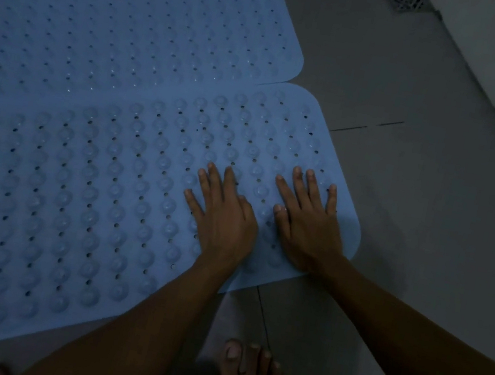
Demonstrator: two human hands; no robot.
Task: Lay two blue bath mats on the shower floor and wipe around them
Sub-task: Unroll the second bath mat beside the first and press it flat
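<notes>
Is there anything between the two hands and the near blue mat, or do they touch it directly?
Nothing visible lies between them. The left hand and right hand rest flat, fingers spread, directly on the near mat near its right end.

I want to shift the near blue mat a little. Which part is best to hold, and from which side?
Probably the rounded right corner of the near mat, approached from the bare floor on its right. That edge lies free on the tile, while the far long edge overlaps the far mat. Both the left hand and the right hand already press flat beside it.
</notes>
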